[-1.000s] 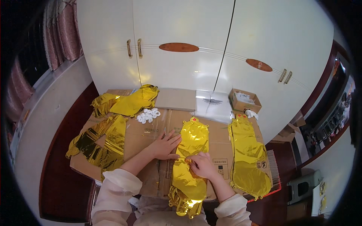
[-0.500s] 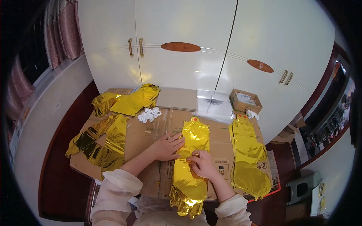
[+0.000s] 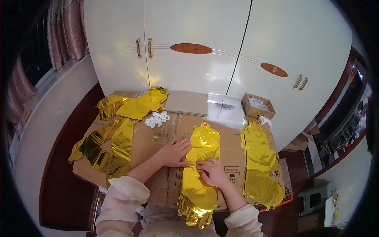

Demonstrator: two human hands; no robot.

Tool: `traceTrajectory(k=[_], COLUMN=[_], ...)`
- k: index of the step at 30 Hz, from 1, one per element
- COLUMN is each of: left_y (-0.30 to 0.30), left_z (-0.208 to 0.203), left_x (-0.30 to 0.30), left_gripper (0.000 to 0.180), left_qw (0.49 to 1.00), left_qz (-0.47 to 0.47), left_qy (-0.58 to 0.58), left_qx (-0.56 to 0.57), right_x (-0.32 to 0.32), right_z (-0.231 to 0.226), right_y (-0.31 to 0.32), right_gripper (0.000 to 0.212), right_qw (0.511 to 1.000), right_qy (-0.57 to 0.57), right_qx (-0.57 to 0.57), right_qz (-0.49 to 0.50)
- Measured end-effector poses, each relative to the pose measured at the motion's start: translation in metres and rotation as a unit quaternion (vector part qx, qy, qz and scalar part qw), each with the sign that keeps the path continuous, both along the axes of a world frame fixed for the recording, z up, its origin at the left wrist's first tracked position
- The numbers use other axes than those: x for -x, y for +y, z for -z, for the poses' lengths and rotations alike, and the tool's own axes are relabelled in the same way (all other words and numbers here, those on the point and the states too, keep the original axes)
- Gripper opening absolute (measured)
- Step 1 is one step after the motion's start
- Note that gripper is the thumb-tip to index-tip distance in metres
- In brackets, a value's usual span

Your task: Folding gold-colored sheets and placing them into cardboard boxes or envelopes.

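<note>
In front of me lies a long flat gold foil balloon (image 3: pixel 206 147), uninflated, with small tabs and a red dot at its far end. Its near end bunches into shiny folds over the cardboard's front edge. My left hand (image 3: pixel 176 153) lies spread at the balloon's left edge, fingertips touching the foil. Across the middle of the balloon, my right hand (image 3: pixel 212 173) rests with bent fingers laid on the foil; its thumb is partly hidden. More flat gold foil balloons (image 3: pixel 258 166) are stacked to the right, and a wrinkled gold foil sheet (image 3: pixel 118 146) sits to the left.
Cardboard (image 3: pixel 158 177) covers the work surface. Behind are white rings (image 3: pixel 157 119), crumpled gold foil (image 3: pixel 144 103), a clear plastic sheet (image 3: pixel 225 112) and a small open carton (image 3: pixel 257 106) with white packets. White cabinet doors (image 3: pixel 193 71) stand beyond. A grey stool (image 3: pixel 318 197) is at right.
My right fingers have settled lower onto the foil, and the raised fold between my hands now lies flatter. My left hand stays nearly still.
</note>
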State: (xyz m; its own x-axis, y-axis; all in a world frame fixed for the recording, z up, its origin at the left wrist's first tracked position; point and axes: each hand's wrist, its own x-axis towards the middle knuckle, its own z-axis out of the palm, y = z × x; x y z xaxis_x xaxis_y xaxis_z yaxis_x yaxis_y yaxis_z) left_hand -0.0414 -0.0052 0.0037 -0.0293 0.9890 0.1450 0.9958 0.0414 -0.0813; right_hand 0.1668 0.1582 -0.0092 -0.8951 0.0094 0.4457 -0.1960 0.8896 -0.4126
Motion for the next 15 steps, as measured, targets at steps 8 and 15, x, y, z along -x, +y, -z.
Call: traceTrajectory(k=[8, 15], left_y=[0.01, 0.009], left_z=[-0.019, -0.013], left_x=[0.003, 0.001], left_gripper=[0.125, 0.132], left_qw=[0.997, 0.996], left_qz=[-0.021, -0.03], left_qy=[-0.017, 0.0], left_qx=[0.078, 0.08], right_x=[0.0, -0.001], right_z=[0.001, -0.01], right_y=[-0.001, -0.007], right_gripper=[0.021, 0.023], right_qw=[1.0, 0.997], right_qy=[0.002, -0.003], right_qx=[0.0, -0.073], right_qz=[0.005, 0.014])
